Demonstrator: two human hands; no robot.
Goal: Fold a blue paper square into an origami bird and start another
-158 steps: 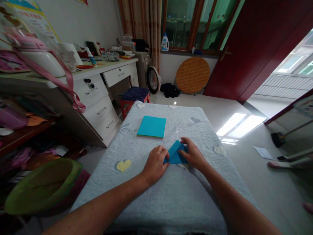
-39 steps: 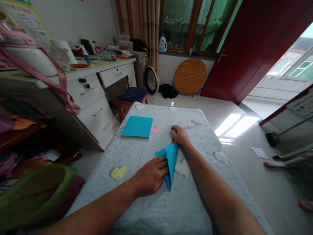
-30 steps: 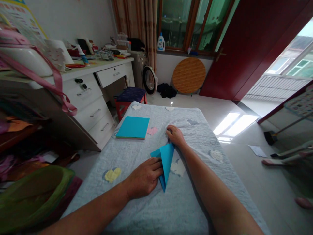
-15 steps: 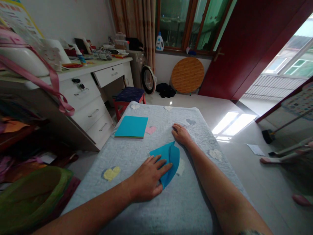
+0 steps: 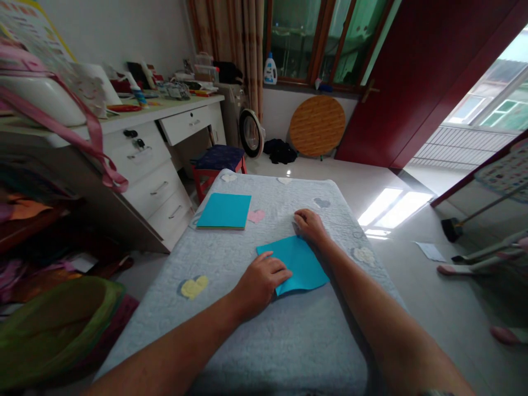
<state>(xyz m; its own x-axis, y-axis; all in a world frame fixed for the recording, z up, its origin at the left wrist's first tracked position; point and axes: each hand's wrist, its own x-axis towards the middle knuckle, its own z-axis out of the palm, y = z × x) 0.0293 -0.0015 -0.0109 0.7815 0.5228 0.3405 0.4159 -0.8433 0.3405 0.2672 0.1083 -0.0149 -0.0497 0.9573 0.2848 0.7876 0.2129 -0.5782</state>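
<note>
A blue sheet of paper (image 5: 303, 269) lies unfolded on the cloth-covered table, its near edge slightly lifted. My left hand (image 5: 264, 278) holds its left side, fingers close together on top of the paper; the thumb is hidden. At the far edge of the sheet, my right hand (image 5: 312, 224) rests on its side with curled fingers, and nothing shows in them. Farther off to the left sits a squared stack of paper (image 5: 226, 210) with a blue sheet on top, apart from both hands.
The table has a pale blue quilted cover (image 5: 247, 352) with heart patches. A red stool (image 5: 218, 159) stands beyond its far left corner. Left are a white desk (image 5: 144, 154) and a green-lined bin (image 5: 61, 330). A round wooden tabletop (image 5: 317, 126) leans by the window.
The blue sheet has opened out from a bent, folded shape to nearly flat, spreading right. My left hand's spread fingers have drawn together. My right hand has shifted slightly right and now meets the sheet's edge.
</note>
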